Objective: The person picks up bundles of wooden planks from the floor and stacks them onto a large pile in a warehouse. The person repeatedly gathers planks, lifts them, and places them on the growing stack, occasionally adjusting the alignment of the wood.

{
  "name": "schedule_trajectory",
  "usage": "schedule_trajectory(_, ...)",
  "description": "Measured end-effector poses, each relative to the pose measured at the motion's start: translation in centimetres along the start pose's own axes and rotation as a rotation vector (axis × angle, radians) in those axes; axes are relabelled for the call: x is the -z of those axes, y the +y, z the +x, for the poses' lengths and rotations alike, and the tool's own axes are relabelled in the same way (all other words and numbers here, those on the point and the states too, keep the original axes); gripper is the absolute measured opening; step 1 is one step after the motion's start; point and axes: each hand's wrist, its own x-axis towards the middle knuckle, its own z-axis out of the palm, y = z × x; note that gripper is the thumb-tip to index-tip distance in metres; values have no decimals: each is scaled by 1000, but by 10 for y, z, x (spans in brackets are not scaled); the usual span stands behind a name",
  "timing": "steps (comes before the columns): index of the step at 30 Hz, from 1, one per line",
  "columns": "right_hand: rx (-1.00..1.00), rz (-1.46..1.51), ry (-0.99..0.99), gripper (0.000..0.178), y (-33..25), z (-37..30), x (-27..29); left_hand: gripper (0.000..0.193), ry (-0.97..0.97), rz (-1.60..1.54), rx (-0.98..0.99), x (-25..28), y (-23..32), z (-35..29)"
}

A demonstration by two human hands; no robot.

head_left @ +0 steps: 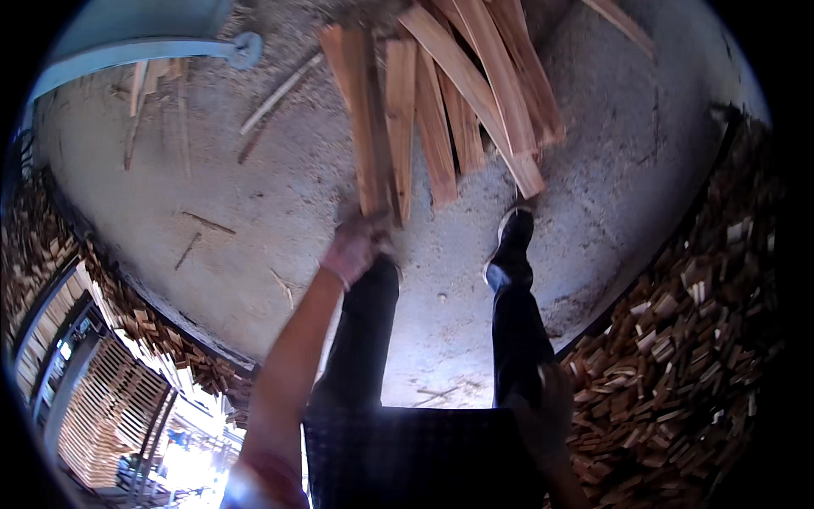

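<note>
My left hand (354, 244), which looks gloved, is closed on the near end of a long wooden board (363, 136) in front of my left foot. Motion blurs the fingers and the board slightly. Beside that board lie other rough planks: a narrow one (400, 119) just to its right, and several more fanned out, with a long pale plank (475, 89) across the top of some. My right hand (547, 416) hangs low by my right leg, in shadow. Its fingers are too dark to make out.
A heap of cut wood pieces (670, 365) fills the right side. More wood is piled along the left, near a stack of slatted timber (110, 407). A blue metal bar (144, 55) juts in at the upper left. Thin sticks (280, 95) and scraps litter the concrete floor (280, 195).
</note>
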Motion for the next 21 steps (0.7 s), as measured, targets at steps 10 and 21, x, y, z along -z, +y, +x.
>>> schedule_trajectory(10,-112,551,-645,43,-179,126,10,37,-236,150,-18,-58,-96,-252)
schedule_trajectory(21,391,-527,-866,55,-153,83,-49,44,702,868,-376,5,-105,-410)
